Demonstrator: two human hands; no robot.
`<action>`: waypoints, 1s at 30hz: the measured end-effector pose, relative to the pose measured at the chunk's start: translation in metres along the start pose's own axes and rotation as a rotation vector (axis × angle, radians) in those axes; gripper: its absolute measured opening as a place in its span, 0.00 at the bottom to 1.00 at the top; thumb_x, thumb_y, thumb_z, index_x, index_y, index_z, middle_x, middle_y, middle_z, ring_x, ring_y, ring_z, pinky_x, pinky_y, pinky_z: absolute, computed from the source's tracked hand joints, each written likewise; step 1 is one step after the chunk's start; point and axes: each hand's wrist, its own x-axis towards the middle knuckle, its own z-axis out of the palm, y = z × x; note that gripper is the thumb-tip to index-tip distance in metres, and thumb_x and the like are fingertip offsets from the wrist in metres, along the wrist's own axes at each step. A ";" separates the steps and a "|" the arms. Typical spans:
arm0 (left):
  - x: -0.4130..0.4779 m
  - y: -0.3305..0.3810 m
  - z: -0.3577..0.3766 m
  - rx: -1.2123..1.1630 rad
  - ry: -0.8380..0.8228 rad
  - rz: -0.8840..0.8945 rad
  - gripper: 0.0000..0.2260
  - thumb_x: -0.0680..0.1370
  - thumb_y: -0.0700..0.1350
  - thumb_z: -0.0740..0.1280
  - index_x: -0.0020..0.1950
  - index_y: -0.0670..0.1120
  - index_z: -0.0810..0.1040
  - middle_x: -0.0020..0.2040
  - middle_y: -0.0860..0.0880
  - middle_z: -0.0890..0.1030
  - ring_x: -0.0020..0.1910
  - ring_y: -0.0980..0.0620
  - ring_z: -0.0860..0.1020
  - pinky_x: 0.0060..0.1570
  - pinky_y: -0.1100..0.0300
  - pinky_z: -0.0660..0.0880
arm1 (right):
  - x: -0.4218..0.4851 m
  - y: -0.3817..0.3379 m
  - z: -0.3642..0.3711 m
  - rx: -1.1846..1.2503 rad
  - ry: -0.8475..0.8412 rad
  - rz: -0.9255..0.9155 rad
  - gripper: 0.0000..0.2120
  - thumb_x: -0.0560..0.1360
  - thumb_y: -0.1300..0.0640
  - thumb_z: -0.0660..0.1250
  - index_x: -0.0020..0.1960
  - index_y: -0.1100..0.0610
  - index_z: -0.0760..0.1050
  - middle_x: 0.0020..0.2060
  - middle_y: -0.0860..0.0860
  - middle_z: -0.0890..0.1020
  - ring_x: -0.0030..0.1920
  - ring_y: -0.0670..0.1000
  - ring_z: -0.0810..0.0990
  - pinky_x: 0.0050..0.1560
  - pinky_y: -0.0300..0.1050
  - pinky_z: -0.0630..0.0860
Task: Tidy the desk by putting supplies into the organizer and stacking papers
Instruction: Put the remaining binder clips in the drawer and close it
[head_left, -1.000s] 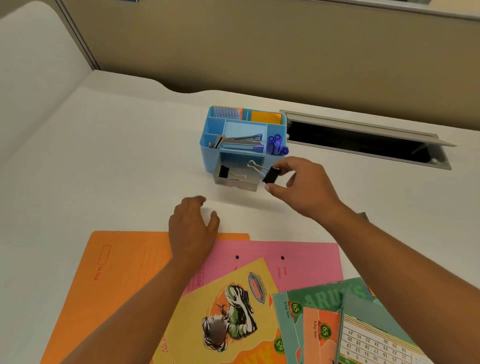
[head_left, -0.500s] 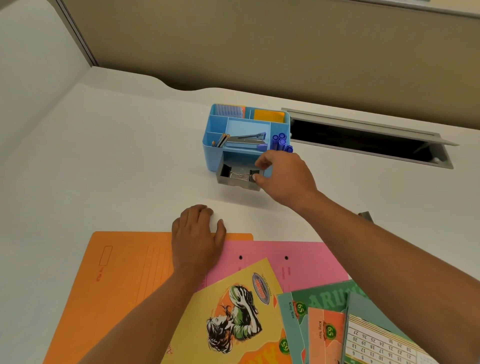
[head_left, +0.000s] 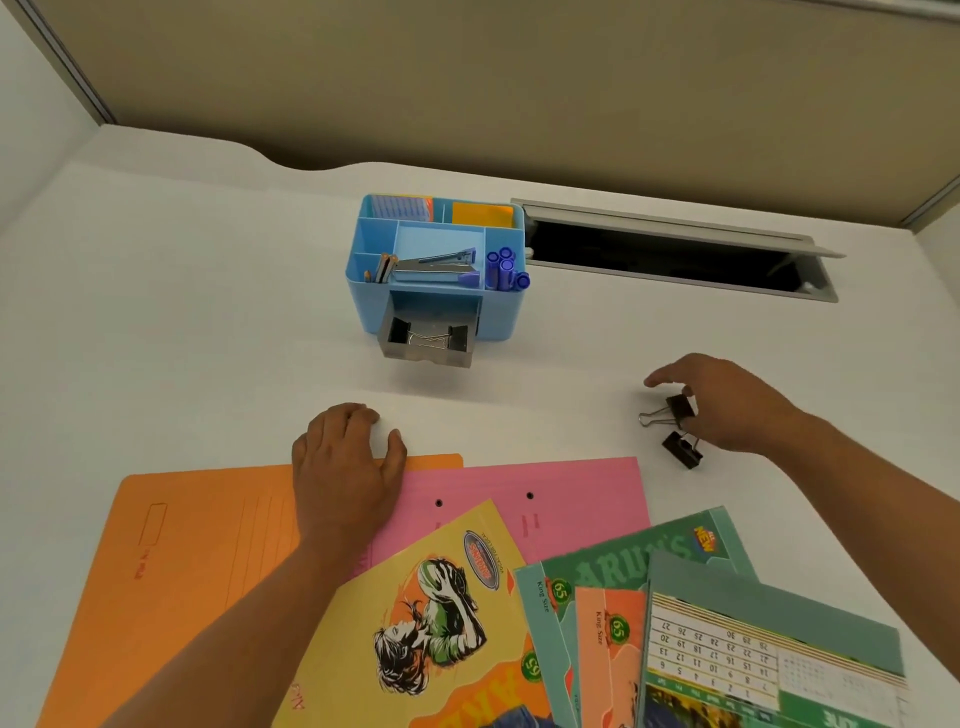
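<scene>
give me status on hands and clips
Left hand flat at orange folder edge. Right hand over two loose binder clips, grip unclear. Drawer open, two clips inside. Nothing blocks the drawer.
</scene>
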 end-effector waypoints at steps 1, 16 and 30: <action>0.000 0.000 0.000 -0.001 0.001 0.004 0.16 0.77 0.54 0.61 0.55 0.45 0.77 0.55 0.48 0.77 0.57 0.47 0.74 0.55 0.50 0.69 | -0.003 0.005 0.003 0.011 0.001 0.010 0.25 0.71 0.64 0.71 0.65 0.48 0.74 0.62 0.51 0.75 0.56 0.53 0.77 0.54 0.46 0.74; 0.005 0.004 -0.011 -0.085 -0.006 -0.023 0.13 0.76 0.53 0.62 0.53 0.47 0.79 0.53 0.51 0.79 0.54 0.48 0.76 0.54 0.52 0.69 | -0.001 -0.012 0.016 0.233 0.252 0.137 0.17 0.66 0.59 0.76 0.53 0.57 0.80 0.48 0.55 0.81 0.45 0.53 0.77 0.45 0.45 0.75; 0.060 0.089 -0.068 -0.250 -0.188 0.639 0.07 0.75 0.45 0.73 0.52 0.48 0.85 0.47 0.50 0.82 0.40 0.51 0.79 0.35 0.60 0.75 | -0.021 -0.148 -0.003 0.498 0.153 -0.268 0.15 0.69 0.55 0.74 0.55 0.49 0.80 0.48 0.44 0.81 0.41 0.43 0.80 0.39 0.31 0.73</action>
